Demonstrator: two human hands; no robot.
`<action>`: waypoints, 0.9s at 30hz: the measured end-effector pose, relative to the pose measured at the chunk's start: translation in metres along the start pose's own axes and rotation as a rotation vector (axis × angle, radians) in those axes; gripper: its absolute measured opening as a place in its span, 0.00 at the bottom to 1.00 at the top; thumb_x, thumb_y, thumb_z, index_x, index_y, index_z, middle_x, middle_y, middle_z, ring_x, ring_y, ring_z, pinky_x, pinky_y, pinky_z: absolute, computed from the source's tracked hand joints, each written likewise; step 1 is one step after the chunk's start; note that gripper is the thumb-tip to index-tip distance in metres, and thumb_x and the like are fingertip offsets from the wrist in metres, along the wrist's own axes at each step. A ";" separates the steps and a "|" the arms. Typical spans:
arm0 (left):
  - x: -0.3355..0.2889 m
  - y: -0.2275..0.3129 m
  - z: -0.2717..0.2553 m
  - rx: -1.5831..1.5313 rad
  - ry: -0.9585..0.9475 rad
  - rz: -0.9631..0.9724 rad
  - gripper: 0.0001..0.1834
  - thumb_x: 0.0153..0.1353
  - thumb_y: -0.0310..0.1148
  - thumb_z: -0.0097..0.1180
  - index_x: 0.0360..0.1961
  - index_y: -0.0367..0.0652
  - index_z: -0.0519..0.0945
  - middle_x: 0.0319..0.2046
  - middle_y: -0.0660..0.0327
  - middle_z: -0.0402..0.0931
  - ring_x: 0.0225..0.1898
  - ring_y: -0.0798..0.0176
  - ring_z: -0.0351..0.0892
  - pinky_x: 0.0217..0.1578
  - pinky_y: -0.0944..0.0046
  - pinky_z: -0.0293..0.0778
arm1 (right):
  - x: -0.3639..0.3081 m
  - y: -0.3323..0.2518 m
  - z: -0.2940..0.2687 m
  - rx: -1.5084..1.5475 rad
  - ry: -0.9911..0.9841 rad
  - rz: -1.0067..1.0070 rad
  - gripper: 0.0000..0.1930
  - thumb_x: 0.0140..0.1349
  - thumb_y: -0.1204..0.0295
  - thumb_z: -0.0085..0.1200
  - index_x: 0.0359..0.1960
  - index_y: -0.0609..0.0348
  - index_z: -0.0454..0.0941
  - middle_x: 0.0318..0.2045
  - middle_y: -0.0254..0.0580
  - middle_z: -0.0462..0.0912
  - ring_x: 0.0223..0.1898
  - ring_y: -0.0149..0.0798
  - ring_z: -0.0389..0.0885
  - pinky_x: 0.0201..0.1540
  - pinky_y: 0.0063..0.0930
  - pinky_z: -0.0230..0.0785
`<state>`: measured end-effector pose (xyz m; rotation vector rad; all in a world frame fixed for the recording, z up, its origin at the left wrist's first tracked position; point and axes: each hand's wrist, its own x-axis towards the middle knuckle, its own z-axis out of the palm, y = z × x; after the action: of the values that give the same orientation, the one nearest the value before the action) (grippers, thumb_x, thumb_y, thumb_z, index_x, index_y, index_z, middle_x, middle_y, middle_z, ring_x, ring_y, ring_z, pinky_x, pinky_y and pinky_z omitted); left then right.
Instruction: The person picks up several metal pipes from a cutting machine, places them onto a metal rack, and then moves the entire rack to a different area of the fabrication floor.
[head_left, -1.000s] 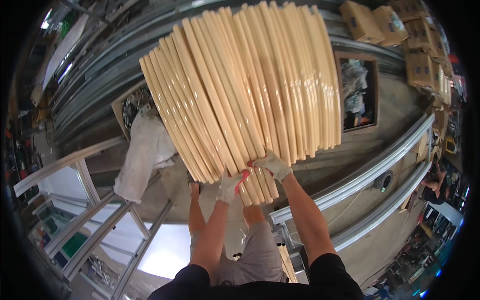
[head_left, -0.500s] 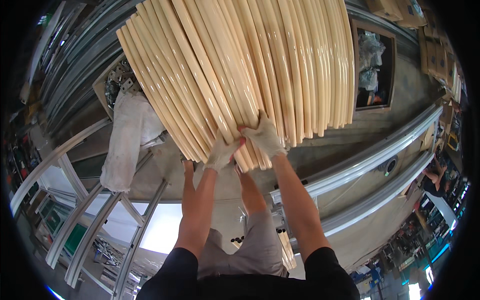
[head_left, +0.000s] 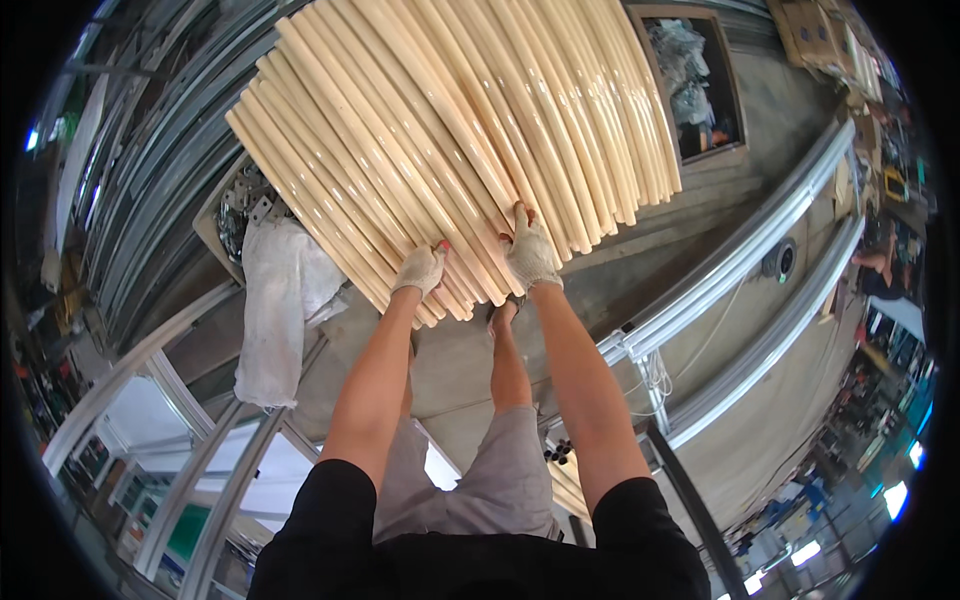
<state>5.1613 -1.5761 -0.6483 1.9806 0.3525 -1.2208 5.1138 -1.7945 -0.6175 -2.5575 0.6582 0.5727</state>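
Observation:
A wide layer of long, glossy cream-coloured poles [head_left: 430, 150] lies side by side in front of me, their near ends uneven. My left hand [head_left: 418, 270], in a pale knitted glove with red at the fingertips, is curled over the pole ends left of centre, thumb pointing inward. Its other fingers are largely hidden. Farther right, my right hand [head_left: 532, 255], gloved the same way, rests on the poles near their ends. Its thumb and forefinger are stretched out and apart. Several pole ends lie in the gap between my hands.
A white wrapped bundle [head_left: 272, 310] leans by a box of metal fittings [head_left: 240, 205] at the left. A wooden box holding plastic bags [head_left: 683, 65] stands at the far right. Pale metal rails [head_left: 740, 260] run along the right, and metal frames [head_left: 185, 470] stand at the lower left.
My hands have moved apart from their close position over the middle pole ends. The poles between them now lie more level with the rest, and the whole view has shifted.

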 end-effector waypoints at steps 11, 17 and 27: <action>-0.179 -0.016 0.044 0.050 -0.314 -0.035 0.15 0.75 0.39 0.54 0.29 0.47 0.76 0.15 0.70 0.67 0.13 0.73 0.64 0.12 0.66 0.58 | -0.342 0.088 0.051 0.590 0.279 0.369 0.34 0.63 0.66 0.61 0.70 0.63 0.65 0.60 0.61 0.77 0.62 0.63 0.76 0.64 0.49 0.70; -0.205 -0.087 0.098 1.023 -0.446 0.327 0.17 0.65 0.44 0.62 0.40 0.39 0.82 0.26 0.51 0.84 0.30 0.49 0.84 0.33 0.51 0.77 | -0.535 0.143 0.082 1.291 0.475 0.924 0.19 0.68 0.67 0.57 0.56 0.65 0.79 0.38 0.45 0.87 0.39 0.38 0.86 0.46 0.28 0.78; -0.345 0.021 0.496 1.091 -0.665 0.974 0.19 0.66 0.41 0.62 0.53 0.43 0.80 0.47 0.48 0.84 0.51 0.39 0.82 0.51 0.45 0.77 | -0.661 0.219 0.224 2.596 0.846 1.091 0.21 0.73 0.61 0.58 0.57 0.65 0.75 0.48 0.51 0.84 0.46 0.49 0.86 0.46 0.41 0.84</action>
<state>4.6836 -1.8987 -0.4676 1.8669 -1.7115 -1.3434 4.4057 -1.6244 -0.5468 0.2846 1.3623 -0.8326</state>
